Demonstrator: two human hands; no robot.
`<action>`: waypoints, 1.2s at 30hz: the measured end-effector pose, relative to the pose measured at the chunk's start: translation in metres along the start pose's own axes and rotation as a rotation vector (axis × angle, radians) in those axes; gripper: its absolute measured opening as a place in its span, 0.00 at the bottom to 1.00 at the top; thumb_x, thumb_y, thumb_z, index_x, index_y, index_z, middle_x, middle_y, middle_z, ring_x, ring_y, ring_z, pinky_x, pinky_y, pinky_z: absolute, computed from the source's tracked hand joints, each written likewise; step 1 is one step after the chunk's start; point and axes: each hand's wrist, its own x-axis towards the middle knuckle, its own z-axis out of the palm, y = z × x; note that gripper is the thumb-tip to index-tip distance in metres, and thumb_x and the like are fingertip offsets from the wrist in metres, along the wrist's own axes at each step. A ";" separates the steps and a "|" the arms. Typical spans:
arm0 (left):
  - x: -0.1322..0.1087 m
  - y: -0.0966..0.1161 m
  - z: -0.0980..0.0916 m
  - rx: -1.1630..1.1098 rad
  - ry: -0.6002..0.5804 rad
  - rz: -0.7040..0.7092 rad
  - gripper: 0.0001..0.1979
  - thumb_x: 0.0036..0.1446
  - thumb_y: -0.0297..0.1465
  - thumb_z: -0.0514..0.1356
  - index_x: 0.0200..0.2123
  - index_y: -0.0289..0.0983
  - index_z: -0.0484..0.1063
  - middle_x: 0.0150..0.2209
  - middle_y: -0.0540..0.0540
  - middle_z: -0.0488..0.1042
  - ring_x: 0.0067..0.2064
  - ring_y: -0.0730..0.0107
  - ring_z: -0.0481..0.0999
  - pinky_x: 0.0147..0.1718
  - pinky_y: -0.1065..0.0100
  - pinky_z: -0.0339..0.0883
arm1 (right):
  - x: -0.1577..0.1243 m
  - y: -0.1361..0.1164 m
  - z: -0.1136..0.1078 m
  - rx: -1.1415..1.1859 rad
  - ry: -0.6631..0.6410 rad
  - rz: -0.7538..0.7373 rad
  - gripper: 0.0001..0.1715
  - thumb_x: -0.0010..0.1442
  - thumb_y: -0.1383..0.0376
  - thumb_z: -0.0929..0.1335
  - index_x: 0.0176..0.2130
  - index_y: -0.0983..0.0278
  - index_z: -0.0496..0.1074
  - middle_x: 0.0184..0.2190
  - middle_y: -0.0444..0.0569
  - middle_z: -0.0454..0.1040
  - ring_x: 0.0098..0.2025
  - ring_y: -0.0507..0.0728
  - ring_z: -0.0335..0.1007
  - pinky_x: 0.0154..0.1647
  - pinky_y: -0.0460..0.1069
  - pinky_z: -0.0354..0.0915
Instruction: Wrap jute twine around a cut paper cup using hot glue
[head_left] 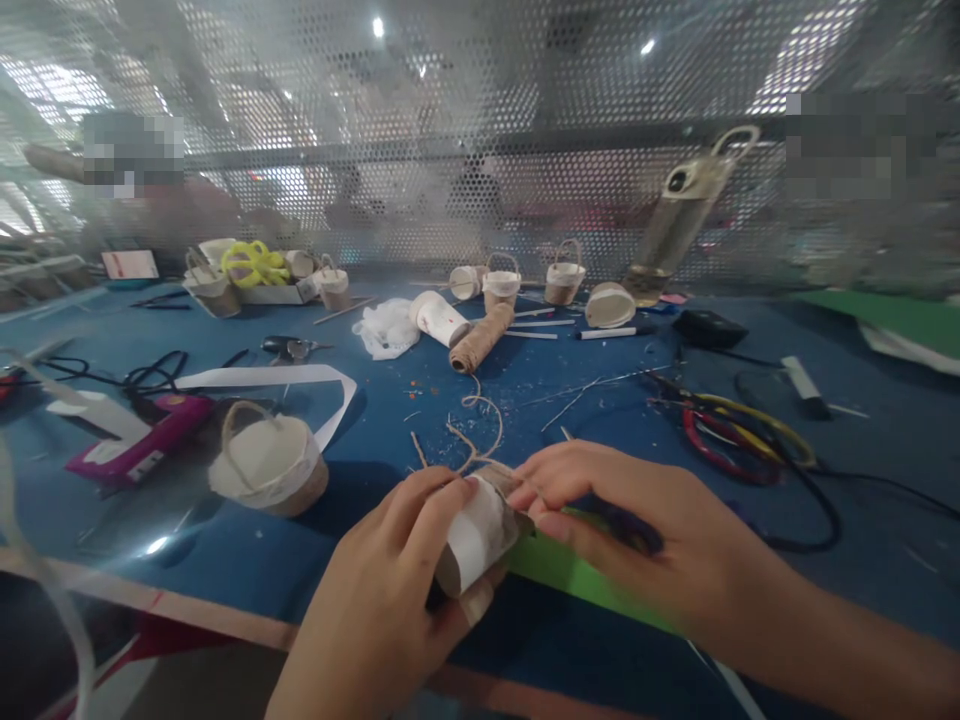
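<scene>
A small cup wrapped in white (pixel 474 535) lies on its side in my left hand (pixel 401 575), whose fingers wrap round it. My right hand (pixel 622 510) pinches thin brown twine (pixel 491 462) at the cup's far right end; its fingertips are close together there. Loose twine curls away from the cup toward a brown twine roll (pixel 482 338) further back. Beneath my right hand lies a green strip (pixel 574 575). To the left stands a finished-looking small basket (pixel 274 465) with a twine handle and white rim.
A purple device (pixel 142 440) with cables sits at left. Several small baskets (pixel 501 285), yellow scissors (pixel 256 264) and a crumpled white bag (pixel 387 328) stand further back. A bottle (pixel 675 225) leans near the perforated screen. Red and yellow cables (pixel 731 440) coil at right.
</scene>
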 end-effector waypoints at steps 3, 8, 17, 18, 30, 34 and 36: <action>0.000 0.000 0.001 -0.001 -0.001 0.002 0.25 0.65 0.32 0.63 0.62 0.41 0.59 0.56 0.38 0.75 0.53 0.53 0.81 0.48 0.55 0.81 | 0.000 0.001 0.000 -0.013 0.007 -0.057 0.03 0.71 0.64 0.69 0.43 0.56 0.74 0.43 0.40 0.81 0.49 0.52 0.77 0.52 0.49 0.70; -0.001 0.000 0.002 -0.005 -0.010 0.001 0.25 0.65 0.32 0.62 0.63 0.41 0.59 0.57 0.38 0.75 0.54 0.52 0.81 0.49 0.54 0.81 | 0.002 0.001 -0.003 -0.043 -0.010 -0.138 0.04 0.70 0.67 0.69 0.44 0.58 0.74 0.41 0.41 0.81 0.49 0.53 0.77 0.53 0.50 0.71; -0.001 0.000 0.000 -0.011 -0.021 -0.001 0.26 0.65 0.31 0.62 0.63 0.41 0.59 0.57 0.38 0.75 0.54 0.52 0.81 0.48 0.53 0.81 | 0.001 -0.002 -0.005 -0.086 -0.035 -0.168 0.06 0.69 0.70 0.69 0.39 0.59 0.74 0.40 0.44 0.80 0.50 0.55 0.77 0.52 0.51 0.72; -0.001 0.000 0.000 -0.010 -0.023 -0.003 0.26 0.64 0.30 0.62 0.63 0.41 0.59 0.57 0.38 0.75 0.54 0.52 0.81 0.48 0.53 0.81 | 0.001 -0.002 -0.005 -0.088 -0.036 -0.175 0.06 0.69 0.70 0.69 0.39 0.59 0.74 0.40 0.44 0.80 0.50 0.54 0.77 0.52 0.51 0.72; -0.002 0.000 0.001 0.001 -0.034 -0.002 0.25 0.66 0.31 0.61 0.63 0.41 0.59 0.58 0.38 0.74 0.55 0.52 0.80 0.49 0.52 0.81 | -0.001 -0.001 -0.004 -0.115 -0.069 -0.126 0.07 0.69 0.69 0.69 0.37 0.60 0.77 0.45 0.47 0.79 0.48 0.54 0.77 0.49 0.52 0.71; -0.003 0.000 0.001 0.010 -0.029 0.010 0.25 0.65 0.31 0.61 0.63 0.42 0.59 0.58 0.37 0.74 0.55 0.50 0.80 0.49 0.51 0.81 | -0.003 -0.001 -0.002 -0.157 -0.075 -0.105 0.08 0.69 0.68 0.69 0.36 0.59 0.77 0.48 0.47 0.77 0.47 0.54 0.76 0.47 0.52 0.70; -0.003 0.000 0.001 0.011 -0.035 0.008 0.25 0.65 0.31 0.61 0.63 0.42 0.59 0.58 0.37 0.75 0.55 0.50 0.81 0.49 0.51 0.81 | -0.004 0.000 -0.001 -0.161 -0.058 -0.105 0.08 0.69 0.67 0.68 0.36 0.59 0.77 0.48 0.47 0.77 0.47 0.54 0.76 0.48 0.51 0.69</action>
